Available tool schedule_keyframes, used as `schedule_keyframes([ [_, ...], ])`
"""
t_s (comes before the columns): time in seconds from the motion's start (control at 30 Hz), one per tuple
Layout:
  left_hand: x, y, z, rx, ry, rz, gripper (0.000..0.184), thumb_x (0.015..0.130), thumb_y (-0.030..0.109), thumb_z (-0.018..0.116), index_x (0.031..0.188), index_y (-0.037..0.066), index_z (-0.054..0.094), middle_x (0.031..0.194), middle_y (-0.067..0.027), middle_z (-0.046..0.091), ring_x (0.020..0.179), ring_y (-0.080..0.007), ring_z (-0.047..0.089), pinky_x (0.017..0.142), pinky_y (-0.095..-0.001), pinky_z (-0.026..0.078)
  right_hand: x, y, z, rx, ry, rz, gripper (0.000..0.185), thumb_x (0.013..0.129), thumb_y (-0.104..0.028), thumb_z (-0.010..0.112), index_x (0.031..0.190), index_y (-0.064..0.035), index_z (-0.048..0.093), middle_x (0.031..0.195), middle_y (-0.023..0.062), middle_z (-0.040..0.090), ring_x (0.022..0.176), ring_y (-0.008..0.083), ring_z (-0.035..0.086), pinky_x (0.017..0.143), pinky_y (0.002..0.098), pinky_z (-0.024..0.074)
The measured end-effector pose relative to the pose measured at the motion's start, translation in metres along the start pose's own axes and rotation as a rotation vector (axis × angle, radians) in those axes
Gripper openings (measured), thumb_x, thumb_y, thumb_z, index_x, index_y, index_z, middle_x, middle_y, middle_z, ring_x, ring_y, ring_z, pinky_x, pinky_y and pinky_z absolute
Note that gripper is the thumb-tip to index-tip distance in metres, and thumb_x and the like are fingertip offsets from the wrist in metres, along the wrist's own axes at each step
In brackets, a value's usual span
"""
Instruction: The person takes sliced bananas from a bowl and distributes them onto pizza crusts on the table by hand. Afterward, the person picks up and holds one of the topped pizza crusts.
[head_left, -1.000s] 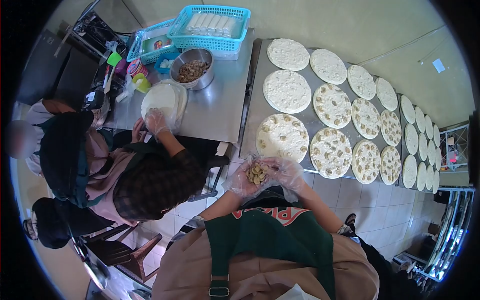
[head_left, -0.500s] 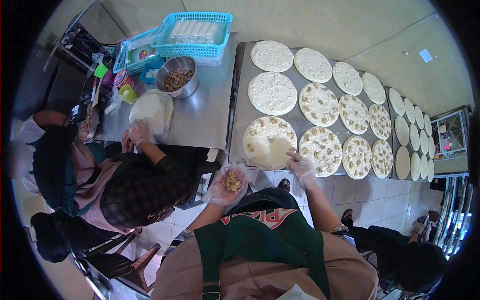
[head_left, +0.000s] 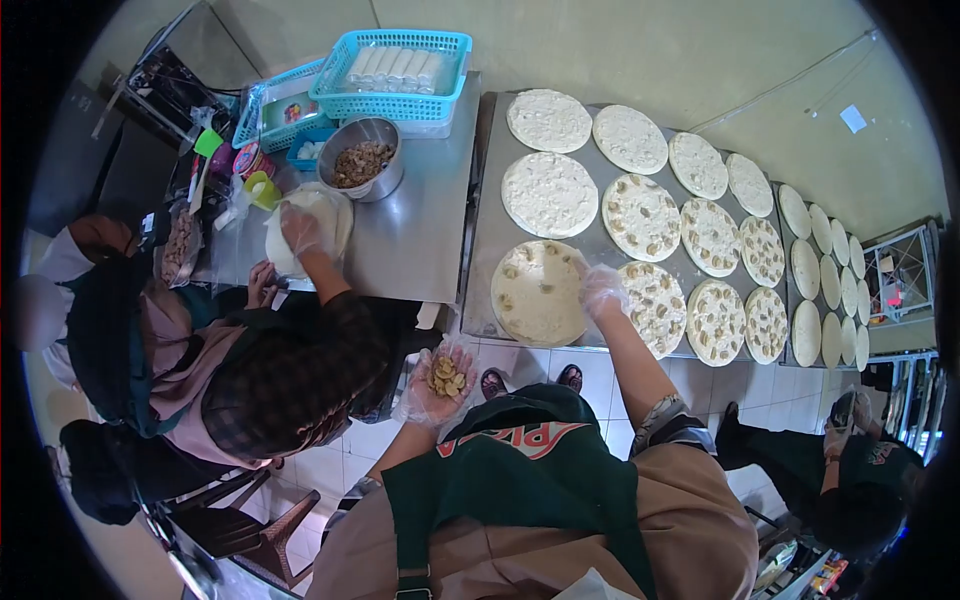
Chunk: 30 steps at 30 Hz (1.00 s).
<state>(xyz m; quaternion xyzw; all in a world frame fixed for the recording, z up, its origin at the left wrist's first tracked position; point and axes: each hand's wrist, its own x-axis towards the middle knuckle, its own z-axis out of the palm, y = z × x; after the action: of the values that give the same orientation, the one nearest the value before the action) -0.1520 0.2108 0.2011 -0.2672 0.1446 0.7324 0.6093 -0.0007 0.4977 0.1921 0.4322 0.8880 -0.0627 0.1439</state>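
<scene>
My left hand (head_left: 432, 388), in a clear plastic glove, is cupped palm-up around a small heap of brownish-yellow topping slices (head_left: 446, 377), in front of the table edge. My right hand (head_left: 604, 292), also gloved, is over the right edge of the nearest round pizza base (head_left: 540, 310). Its fingers look drawn together, and what they hold, if anything, is hidden. That base has a white spread and several slices, mostly along its upper part. To its right, partly behind my hand, lies a pizza base (head_left: 655, 310) dotted with slices.
More pizza bases (head_left: 549, 193) fill the metal table (head_left: 480, 250), some without slices. At left, a co-worker's gloved hand (head_left: 302, 228) rests on a stack of pale rounds. A steel bowl (head_left: 385, 185) of brown filling and a blue basket (head_left: 400, 103) stand behind. Another person (head_left: 850, 470) is at far right.
My right hand has moved up along the near base's right edge. My left hand has shifted slightly left and down, still holding the slices. The co-worker's hand has moved up over the stack.
</scene>
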Motion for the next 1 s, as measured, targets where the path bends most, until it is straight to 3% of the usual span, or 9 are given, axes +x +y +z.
schedule_keyframes([
  [0.03,-0.001,0.001,-0.002,-0.004,-0.001,0.004,0.032,0.081,0.038,0.042,0.100,0.014,0.051,0.104,-0.0048,0.053,0.103,-0.0245,0.045,0.086,-0.0438,0.036,-0.002,-0.006,-0.013,0.065,-0.011,0.039,0.019,0.072,-0.015,0.048,0.083,-0.0061,0.061,0.087,0.0136,0.059,0.083,0.0251,0.057,0.071,0.0340,0.0449],
  [0.07,-0.003,0.001,-0.003,-0.009,-0.001,0.008,0.032,0.081,0.039,0.042,0.101,0.014,0.051,0.105,-0.0044,0.052,0.104,-0.0243,0.045,0.086,-0.0437,0.036,0.006,-0.005,-0.007,0.064,-0.013,0.035,0.019,0.072,-0.015,0.048,0.083,-0.0061,0.061,0.087,0.0136,0.059,0.083,0.0251,0.057,0.071,0.0340,0.0449],
  [0.13,-0.005,0.002,-0.006,-0.019,0.004,0.020,0.033,0.081,0.039,0.042,0.102,0.014,0.050,0.106,-0.0044,0.052,0.104,-0.0244,0.045,0.086,-0.0438,0.036,0.021,-0.004,0.009,0.107,0.004,0.034,0.042,0.075,-0.015,0.049,0.117,-0.0155,0.040,0.086,0.0163,0.057,0.081,0.0296,0.056,0.071,0.0373,0.0453],
  [0.27,-0.009,0.004,-0.007,-0.046,0.049,0.056,0.034,0.082,0.039,0.040,0.103,0.015,0.049,0.107,-0.0046,0.051,0.105,-0.0245,0.044,0.086,-0.0440,0.035,0.028,-0.018,0.004,-0.040,0.046,-0.120,0.038,0.077,-0.016,0.046,0.115,-0.0152,0.042,0.090,0.0170,0.056,0.086,0.0291,0.055,0.074,0.0369,0.0442],
  [0.47,-0.014,0.002,-0.001,0.007,0.071,0.074,0.035,0.082,0.040,0.039,0.102,0.016,0.053,0.103,-0.0035,0.055,0.100,-0.0224,0.049,0.085,-0.0413,0.037,0.029,-0.040,-0.008,0.348,-0.037,0.080,0.034,0.083,-0.023,0.036,0.114,-0.0110,0.043,0.098,0.0191,0.053,0.091,0.0305,0.052,0.080,0.0369,0.0407],
  [0.53,-0.013,0.003,-0.004,-0.037,0.061,0.067,0.034,0.082,0.040,0.040,0.102,0.015,0.052,0.106,-0.0045,0.053,0.103,-0.0237,0.047,0.086,-0.0427,0.036,0.033,-0.045,0.011,0.174,0.243,-0.162,0.038,0.084,-0.031,0.033,0.106,-0.0056,0.050,0.098,0.0198,0.053,0.092,0.0306,0.052,0.081,0.0374,0.0394],
  [0.63,-0.014,0.003,-0.008,-0.090,0.043,0.045,0.033,0.082,0.038,0.040,0.103,0.014,0.050,0.108,-0.0055,0.051,0.105,-0.0252,0.044,0.086,-0.0443,0.035,0.031,-0.059,0.004,0.160,0.007,-0.116,0.043,0.084,-0.036,0.030,0.098,-0.0024,0.054,0.099,0.0196,0.053,0.093,0.0300,0.051,0.081,0.0372,0.0394],
  [0.87,-0.010,0.002,-0.012,-0.095,-0.017,0.039,0.037,0.084,0.039,0.034,0.109,0.014,0.047,0.113,-0.0057,0.048,0.108,-0.0251,0.042,0.087,-0.0443,0.035,0.018,-0.080,0.003,0.062,0.016,-0.245,0.038,0.084,-0.031,0.031,0.099,-0.0045,0.054,0.098,0.0173,0.054,0.089,0.0311,0.053,0.077,0.0375,0.0413],
  [1.0,-0.012,-0.001,-0.005,-0.093,-0.059,0.036,0.039,0.084,0.039,0.032,0.112,0.014,0.045,0.116,-0.0055,0.046,0.109,-0.0249,0.041,0.088,-0.0435,0.034,0.015,-0.081,0.014,0.026,-0.035,-0.312,0.029,0.079,-0.023,0.039,0.097,-0.0068,0.056,0.095,0.0166,0.055,0.088,0.0299,0.054,0.077,0.0368,0.0420],
])
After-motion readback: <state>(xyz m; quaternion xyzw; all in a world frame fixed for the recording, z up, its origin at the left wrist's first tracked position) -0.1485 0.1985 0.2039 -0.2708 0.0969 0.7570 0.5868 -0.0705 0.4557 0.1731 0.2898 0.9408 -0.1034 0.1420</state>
